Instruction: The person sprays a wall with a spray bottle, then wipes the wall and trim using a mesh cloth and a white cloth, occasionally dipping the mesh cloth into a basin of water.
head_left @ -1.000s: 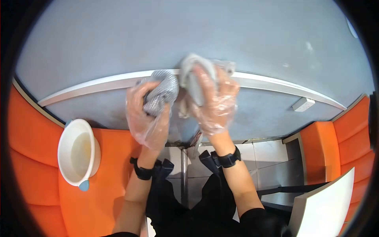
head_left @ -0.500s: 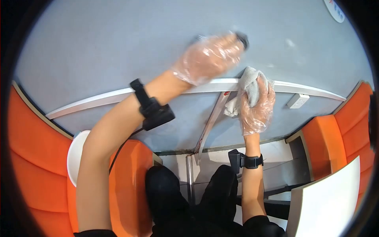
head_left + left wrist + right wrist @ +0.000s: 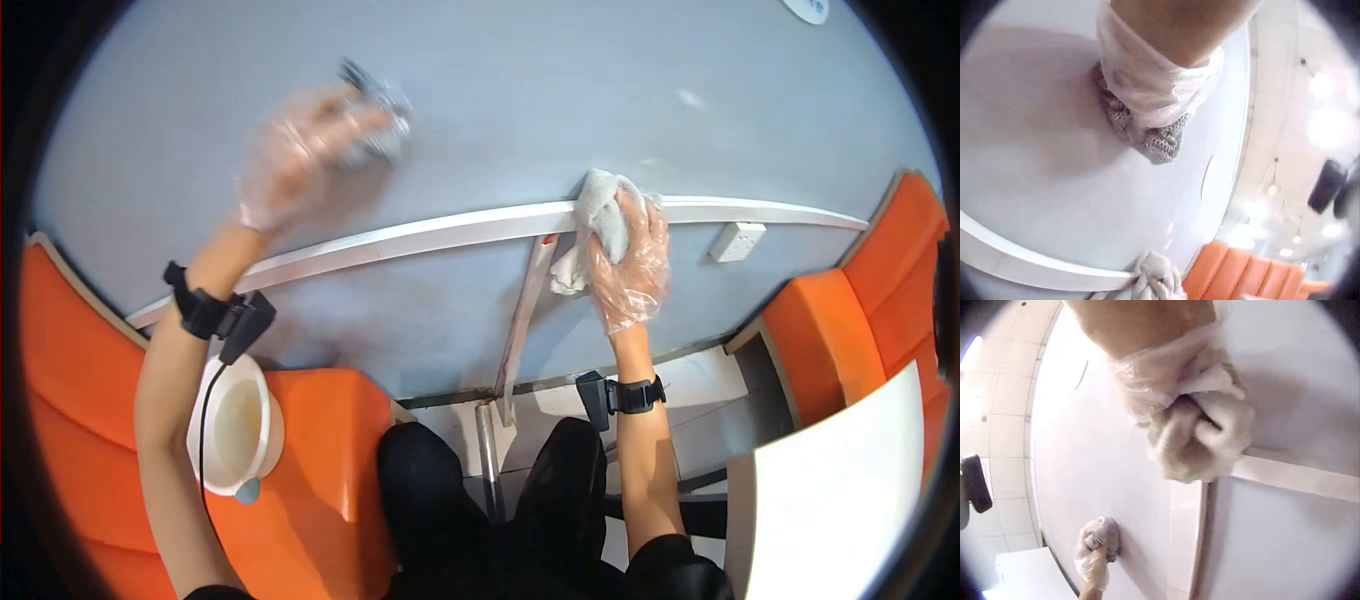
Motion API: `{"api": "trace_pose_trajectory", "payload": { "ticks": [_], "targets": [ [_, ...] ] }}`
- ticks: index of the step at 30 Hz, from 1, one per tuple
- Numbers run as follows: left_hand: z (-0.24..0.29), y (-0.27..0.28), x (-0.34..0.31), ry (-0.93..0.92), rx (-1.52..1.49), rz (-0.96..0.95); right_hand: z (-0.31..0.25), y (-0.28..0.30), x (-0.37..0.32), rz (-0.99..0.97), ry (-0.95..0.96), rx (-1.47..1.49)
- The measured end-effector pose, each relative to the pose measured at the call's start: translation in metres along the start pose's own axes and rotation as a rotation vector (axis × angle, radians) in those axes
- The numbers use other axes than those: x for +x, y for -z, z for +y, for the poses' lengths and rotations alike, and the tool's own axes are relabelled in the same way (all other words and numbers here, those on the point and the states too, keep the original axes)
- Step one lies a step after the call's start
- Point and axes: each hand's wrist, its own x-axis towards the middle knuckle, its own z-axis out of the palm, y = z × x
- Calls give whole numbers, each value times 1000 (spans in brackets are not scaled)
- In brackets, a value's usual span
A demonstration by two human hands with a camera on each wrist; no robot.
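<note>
My left hand (image 3: 295, 160), in a clear plastic glove, grips a grey mesh cloth (image 3: 385, 125) against the upper left of the blue-grey wall (image 3: 540, 110). Part of that mesh cloth (image 3: 1163, 140) bulges out past the fingers in the left wrist view. Farther right, the gloved right hand (image 3: 632, 270) holds a bunched light grey towel (image 3: 605, 205) over the white rail (image 3: 430, 235) along the wall. Folded thickly, the towel (image 3: 1200, 444) hides most of the right fingers in the right wrist view, and its loose end hangs below the rail.
On the orange bench (image 3: 320, 440) at left stands a white basin (image 3: 275, 450) of cloudy water. A slanted metal brace (image 3: 525, 315) runs down from the rail. A white socket box (image 3: 738, 242) sits under the rail at right, above a white chair back (image 3: 840, 480).
Both hands first worked close together at the rail. The left swept up and right across the wall with the mesh cloth, then back left. The right moved right along the rail with the towel.
</note>
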Motion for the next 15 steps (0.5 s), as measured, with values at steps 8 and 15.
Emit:
{"api": "trace_pose_trajectory", "payload": {
  "ticks": [8,15],
  "targets": [
    [-7,6,31,304,-480,52,54,10,99,632,-501,606],
    [3,15,39,235,-330,22,17,-6,109,472,-324,261]
  ]
}}
